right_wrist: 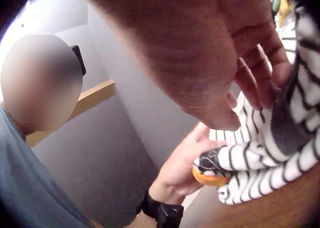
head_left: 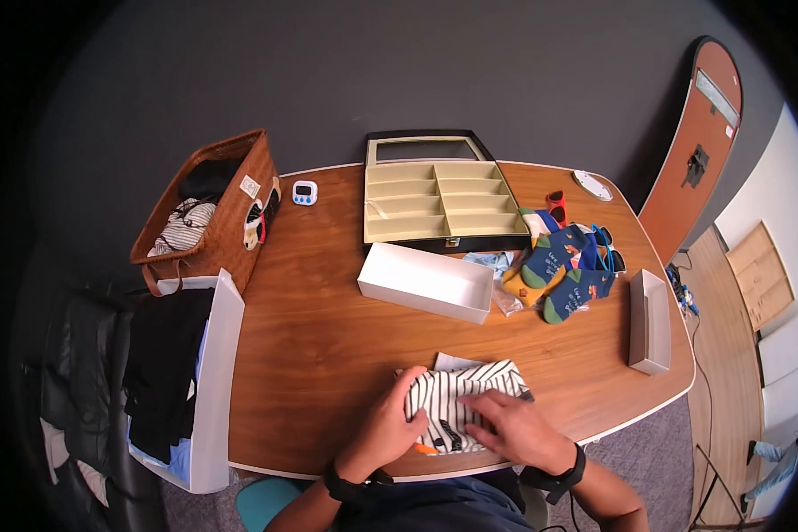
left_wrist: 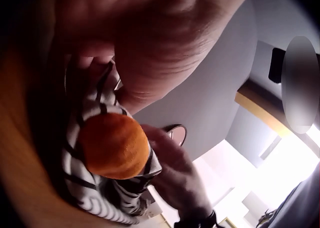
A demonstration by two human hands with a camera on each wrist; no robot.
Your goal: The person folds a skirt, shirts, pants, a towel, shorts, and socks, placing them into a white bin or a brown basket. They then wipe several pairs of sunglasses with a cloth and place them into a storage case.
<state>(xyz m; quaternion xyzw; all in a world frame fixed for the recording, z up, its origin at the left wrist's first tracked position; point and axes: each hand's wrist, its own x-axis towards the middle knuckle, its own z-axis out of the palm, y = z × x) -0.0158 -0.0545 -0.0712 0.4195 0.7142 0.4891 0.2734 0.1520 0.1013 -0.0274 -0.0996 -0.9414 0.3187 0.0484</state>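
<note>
A white cloth garment with black stripes [head_left: 448,399] lies folded near the table's front edge, with a bit of plain white cloth [head_left: 452,362] showing behind it. An orange patch [left_wrist: 115,145] bulges at its near side in the left wrist view. My left hand [head_left: 390,424] grips the garment's left edge, its fingertips partly hidden by cloth in the left wrist view. My right hand [head_left: 516,428] rests on the garment's right part, fingers loosely bent and touching the fabric. In the right wrist view, its fingers [right_wrist: 255,83] reach down onto the stripes.
Behind the garment are a white box [head_left: 426,282] and a sectioned case [head_left: 443,199] with its lid up. Several patterned socks [head_left: 554,266] and sunglasses lie right of these. A narrow box [head_left: 650,324] stands far right. Left are a wicker basket [head_left: 226,217], clothes bin [head_left: 217,381] and timer [head_left: 304,192].
</note>
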